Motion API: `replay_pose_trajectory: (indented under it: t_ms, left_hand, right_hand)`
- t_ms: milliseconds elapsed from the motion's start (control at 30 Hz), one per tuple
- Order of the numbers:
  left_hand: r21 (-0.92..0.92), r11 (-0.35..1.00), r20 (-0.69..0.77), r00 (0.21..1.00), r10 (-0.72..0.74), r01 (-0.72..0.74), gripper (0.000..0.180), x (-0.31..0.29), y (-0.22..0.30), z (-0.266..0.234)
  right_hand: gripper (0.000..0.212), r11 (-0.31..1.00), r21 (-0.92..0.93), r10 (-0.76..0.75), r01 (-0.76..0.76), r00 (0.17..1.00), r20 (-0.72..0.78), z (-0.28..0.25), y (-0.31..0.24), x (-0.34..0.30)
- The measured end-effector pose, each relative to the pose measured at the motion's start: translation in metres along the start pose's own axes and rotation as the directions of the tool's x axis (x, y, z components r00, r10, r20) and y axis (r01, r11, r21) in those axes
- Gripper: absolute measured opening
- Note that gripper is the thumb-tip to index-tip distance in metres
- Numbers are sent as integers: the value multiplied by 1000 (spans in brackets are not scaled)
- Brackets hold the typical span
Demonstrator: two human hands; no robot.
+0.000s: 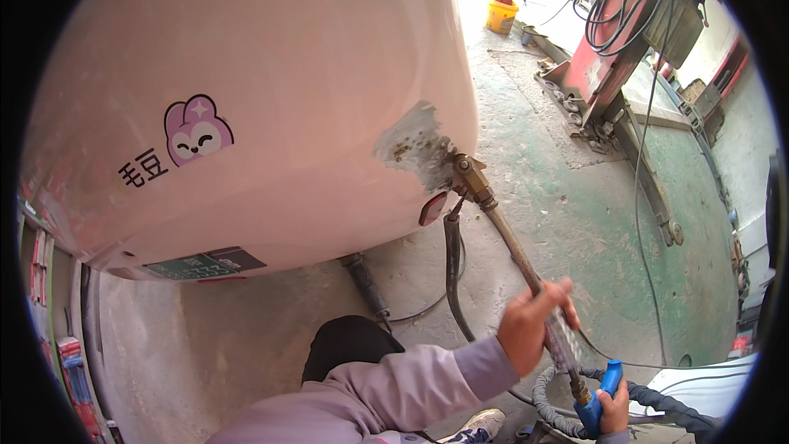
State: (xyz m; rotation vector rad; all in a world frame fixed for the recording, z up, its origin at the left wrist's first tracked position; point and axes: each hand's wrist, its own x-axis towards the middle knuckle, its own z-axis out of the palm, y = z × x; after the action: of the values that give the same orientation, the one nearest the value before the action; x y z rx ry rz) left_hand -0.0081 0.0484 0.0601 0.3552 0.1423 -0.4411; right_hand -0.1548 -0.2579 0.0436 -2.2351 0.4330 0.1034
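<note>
A long slide-hammer dent puller (511, 244) runs from a car's pale pink body panel (271, 41) toward me. Its brass-coloured head (470, 173) meets a bare, pitted metal patch (415, 144) at the panel's corner. My left hand (532, 325) wraps round the lower rod, just above a patterned sleeve section. Behind it, my right hand (612, 408) grips the blue handle (598, 401) at the rod's near end. A thick black cable (453, 259) hangs from close to the head. Below the patch sits a round-edged red reflector (432, 209).
Under the car's edge, a dark cylindrical tool (367, 286) trails a cord. Thick hose coils (546, 399) lie by my right hand. A red lift post (612, 57) with looped cables stands right; a yellow bucket (500, 15) stands far off. Shelves (70, 353) line the left.
</note>
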Motion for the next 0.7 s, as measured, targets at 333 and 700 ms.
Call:
replay_pose_trajectory:
  t_ms: [333, 700]
  left_hand:
    - [286, 957, 60, 998, 29, -45, 32, -13, -63, 0]
    - [-318, 941, 130, 978, 166, -118, 51, 24, 59, 4]
  right_hand:
    - [74, 998, 7, 54, -54, 998, 11, -4, 1, 7]
    - [90, 989, -151, -44, -6, 945, -325, 0, 6, 11]
